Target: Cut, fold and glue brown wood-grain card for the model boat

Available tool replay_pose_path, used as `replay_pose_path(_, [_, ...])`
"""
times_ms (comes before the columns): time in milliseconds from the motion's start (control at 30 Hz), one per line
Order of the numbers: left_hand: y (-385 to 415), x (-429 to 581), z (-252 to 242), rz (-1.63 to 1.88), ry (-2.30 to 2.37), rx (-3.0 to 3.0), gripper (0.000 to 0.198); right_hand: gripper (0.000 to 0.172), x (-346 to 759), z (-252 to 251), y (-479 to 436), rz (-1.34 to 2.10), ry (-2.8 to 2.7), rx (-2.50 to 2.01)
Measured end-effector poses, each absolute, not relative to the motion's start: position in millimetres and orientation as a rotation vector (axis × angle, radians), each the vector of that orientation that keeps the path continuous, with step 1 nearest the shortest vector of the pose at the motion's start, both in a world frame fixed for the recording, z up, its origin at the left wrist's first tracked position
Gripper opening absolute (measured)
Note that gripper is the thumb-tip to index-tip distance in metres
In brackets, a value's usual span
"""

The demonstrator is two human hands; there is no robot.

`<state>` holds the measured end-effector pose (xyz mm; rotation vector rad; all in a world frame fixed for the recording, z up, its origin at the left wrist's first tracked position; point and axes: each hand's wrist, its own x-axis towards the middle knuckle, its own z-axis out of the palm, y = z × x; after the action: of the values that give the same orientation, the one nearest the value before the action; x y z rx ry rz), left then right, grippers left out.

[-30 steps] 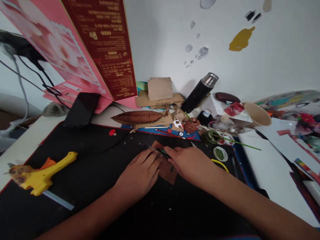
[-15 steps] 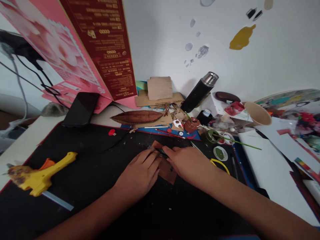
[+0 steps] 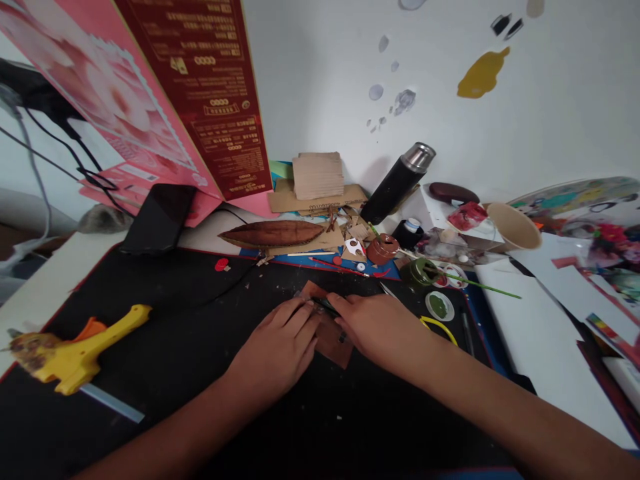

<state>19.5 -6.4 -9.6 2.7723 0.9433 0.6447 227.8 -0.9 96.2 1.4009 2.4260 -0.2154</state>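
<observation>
A brown piece of card (image 3: 334, 341) lies aslant on the black mat (image 3: 200, 347), between my two hands. My left hand (image 3: 280, 340) rests over its left side, fingers stretched forward and pressing down, with the fingertips beside a small clear strip at the card's upper part. My right hand (image 3: 364, 323) is closed around a slim dark tool (image 3: 325, 305), its tip toward my left fingertips. Most of the tool is hidden by the fingers, so its kind is unclear.
A yellow hot glue gun (image 3: 75, 353) lies at left, a black phone (image 3: 159, 220) behind it. Beyond the hands are a brown boat-shaped piece (image 3: 273, 235), a green paint jar (image 3: 419, 272) and a black thermos (image 3: 395, 187). Yellow-handled scissors (image 3: 440, 327) lie by my right forearm.
The whole view has shifted very slightly. Both hands keep almost the same place on the card, and the dark tool stays in my right hand.
</observation>
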Motion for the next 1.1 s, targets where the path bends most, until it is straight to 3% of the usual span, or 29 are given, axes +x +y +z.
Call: replay_pose_path(1100, [-7.0, 19.0, -8.3, 0.618, 0.927, 2.759, 0.035, 0.041, 223.7, 101.9, -0.5, -0.274, 2.36, 1.478])
